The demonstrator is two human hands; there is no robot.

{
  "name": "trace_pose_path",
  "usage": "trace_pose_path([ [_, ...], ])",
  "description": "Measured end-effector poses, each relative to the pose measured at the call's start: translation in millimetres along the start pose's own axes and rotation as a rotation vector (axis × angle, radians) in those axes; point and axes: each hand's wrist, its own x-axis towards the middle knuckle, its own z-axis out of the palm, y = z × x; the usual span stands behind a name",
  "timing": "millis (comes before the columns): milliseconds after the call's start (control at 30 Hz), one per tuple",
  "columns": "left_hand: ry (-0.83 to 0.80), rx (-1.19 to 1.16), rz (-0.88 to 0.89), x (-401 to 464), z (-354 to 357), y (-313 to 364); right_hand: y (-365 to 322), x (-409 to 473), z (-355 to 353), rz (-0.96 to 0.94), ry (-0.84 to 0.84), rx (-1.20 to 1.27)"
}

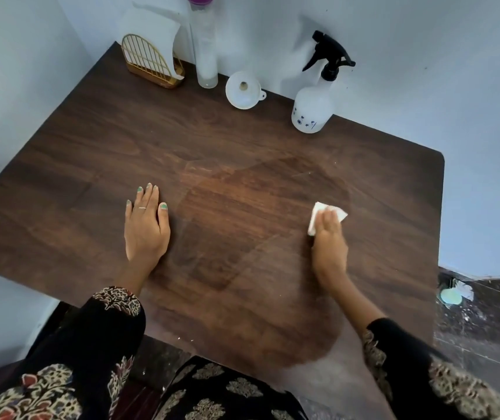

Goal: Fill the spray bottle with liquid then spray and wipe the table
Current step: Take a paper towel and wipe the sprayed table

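Note:
A white spray bottle [312, 109] with a black trigger head stands upright at the far right of the dark wooden table [91, 153]. A white funnel [243, 90] lies beside it to the left. A tall clear bottle [204, 47] with a purple cap stands further left by the wall. My right hand [329, 241] presses a folded white tissue [315, 218] flat on the table's right side. A large damp, wiped patch spreads across the table's middle and near edge. My left hand [145, 225] rests flat on the table, fingers straight.
A gold wire napkin holder [151, 63] with white tissues stands at the far left corner. Pale walls close in behind and to the left of the table. Dark floor shows to the right, with a small pale scrap [451, 295] on it.

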Motion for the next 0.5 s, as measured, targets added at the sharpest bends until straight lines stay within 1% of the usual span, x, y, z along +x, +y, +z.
trace_pose_path([
  [33,-0.003,0.001,0.001,0,0,0,-18,-18,8,-0.073,-0.016,-0.030],
  [67,-0.006,0.001,0.002,1,0,-1,-36,-36,15,-0.158,-0.031,-0.007],
  [100,-0.008,0.002,0.002,1,0,-1,-55,-56,18,-0.216,-0.048,0.095],
  [133,-0.010,0.002,0.003,1,1,-1,-70,-75,24,-0.307,-0.059,0.135],
  [167,-0.013,0.003,0.003,0,1,-1,-87,-98,34,-0.353,-0.137,0.176],
  [200,-0.014,0.002,0.002,0,2,-1,-95,-119,49,-0.509,-0.123,0.149],
  [233,-0.014,0.001,0.001,0,2,-1,-101,-137,60,-0.639,-0.157,0.079],
  [267,-0.011,0.000,0.000,0,3,-1,-103,-148,68,-0.743,-0.135,0.014],
  [300,-0.010,-0.001,0.000,0,3,-1,-103,-152,69,-0.805,-0.170,-0.011],
  [333,-0.008,-0.004,-0.004,0,3,-1,-103,-151,63,-0.839,-0.201,-0.013],
  [367,-0.006,-0.008,-0.006,1,3,0,-102,-145,53,-0.872,-0.267,0.001],
  [400,-0.004,-0.017,-0.019,1,4,2,-100,-138,46,-0.915,-0.312,0.046],
  [433,0.000,-0.032,-0.045,1,5,4,-98,-130,35,-0.883,-0.390,0.188],
  [500,0.008,-0.121,-0.162,4,4,15,-98,-108,12,-0.680,-0.501,0.509],
])
